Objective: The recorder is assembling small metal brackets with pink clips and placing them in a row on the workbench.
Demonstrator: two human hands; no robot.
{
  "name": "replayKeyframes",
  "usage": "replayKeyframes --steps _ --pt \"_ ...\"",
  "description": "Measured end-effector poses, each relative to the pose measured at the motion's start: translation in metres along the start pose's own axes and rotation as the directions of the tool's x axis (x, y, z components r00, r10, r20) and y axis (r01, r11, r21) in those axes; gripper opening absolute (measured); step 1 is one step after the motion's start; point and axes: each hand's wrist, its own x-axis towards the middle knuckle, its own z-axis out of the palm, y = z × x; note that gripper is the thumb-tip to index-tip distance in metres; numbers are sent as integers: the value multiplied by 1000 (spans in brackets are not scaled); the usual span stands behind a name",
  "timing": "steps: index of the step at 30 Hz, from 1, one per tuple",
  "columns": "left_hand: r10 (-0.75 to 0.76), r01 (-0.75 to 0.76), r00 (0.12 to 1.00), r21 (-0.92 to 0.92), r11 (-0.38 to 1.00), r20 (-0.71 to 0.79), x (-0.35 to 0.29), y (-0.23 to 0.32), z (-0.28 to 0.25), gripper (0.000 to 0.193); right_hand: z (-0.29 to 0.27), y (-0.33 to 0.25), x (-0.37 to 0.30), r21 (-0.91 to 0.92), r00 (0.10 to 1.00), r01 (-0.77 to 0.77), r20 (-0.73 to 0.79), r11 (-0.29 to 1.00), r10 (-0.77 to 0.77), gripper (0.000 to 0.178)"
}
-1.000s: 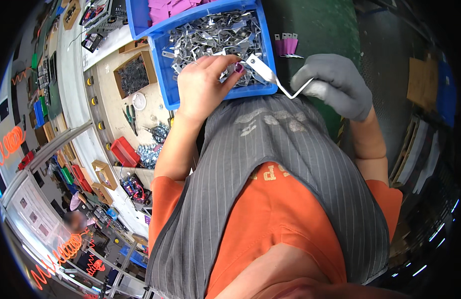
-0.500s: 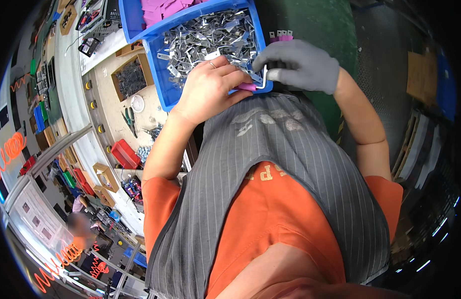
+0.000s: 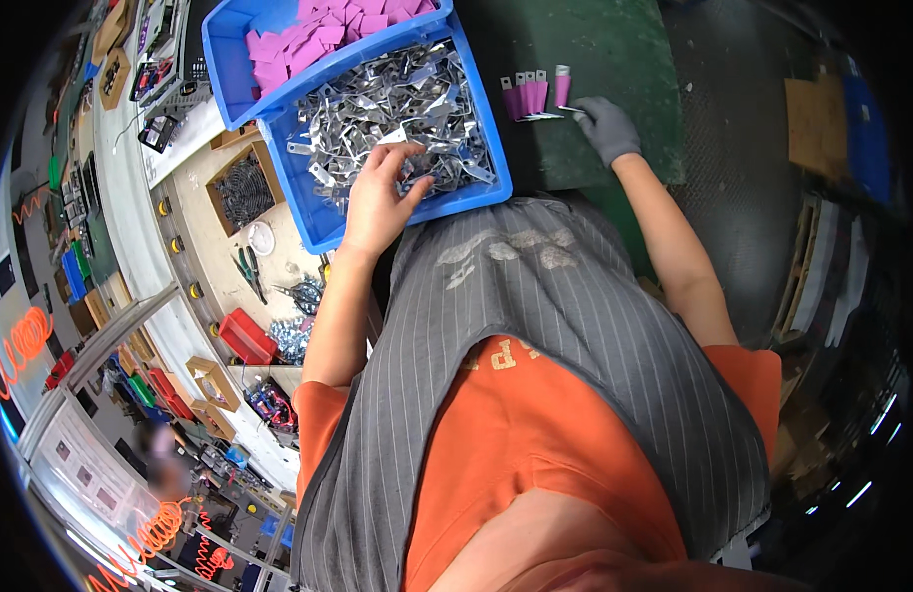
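My bare left hand (image 3: 380, 195) is over a blue bin (image 3: 308, 237) full of small bent metal brackets (image 3: 363, 104). Its thumb and fingers are spread, with nothing visible between them, and the fingertips reach the pile. On the right, my grey-gloved right hand (image 3: 608, 130) pinches the near metal end of a bracket wrapped in purple sheet (image 3: 563, 89). That piece stands just right of a row of several similar purple-wrapped brackets (image 3: 528, 97) on the green surface (image 3: 614, 49).
Behind the metal bin, a second blue bin (image 3: 225, 49) holds purple sheets (image 3: 318, 35). On the bench at left are a box of dark parts (image 3: 244, 187), green-handled pliers (image 3: 249, 273) and a red tray (image 3: 247, 335). Another person (image 3: 165, 474) appears far at lower left.
My hands have separated. The right has carried the purple-wrapped bracket rightward and away to the row; the left has let go and shifted left over the metal pieces.
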Motion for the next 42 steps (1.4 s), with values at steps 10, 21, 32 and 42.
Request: replayKeyframes --steps 10,21,32,42 --pt "-150 148 982 -23 989 -118 -2 -20 -15 26 -63 -125 4 44 923 383 -50 923 -381 25" --pt "163 -129 924 120 984 -346 59 14 -81 9 -55 -221 18 -326 670 719 559 613 -488 18" --pt "144 36 943 521 853 -301 218 -34 -87 33 -53 -195 -3 751 754 108 365 651 -546 22" --pt "40 -87 926 -108 990 -376 157 -3 -112 35 -46 -194 -17 680 447 251 550 689 -705 32"
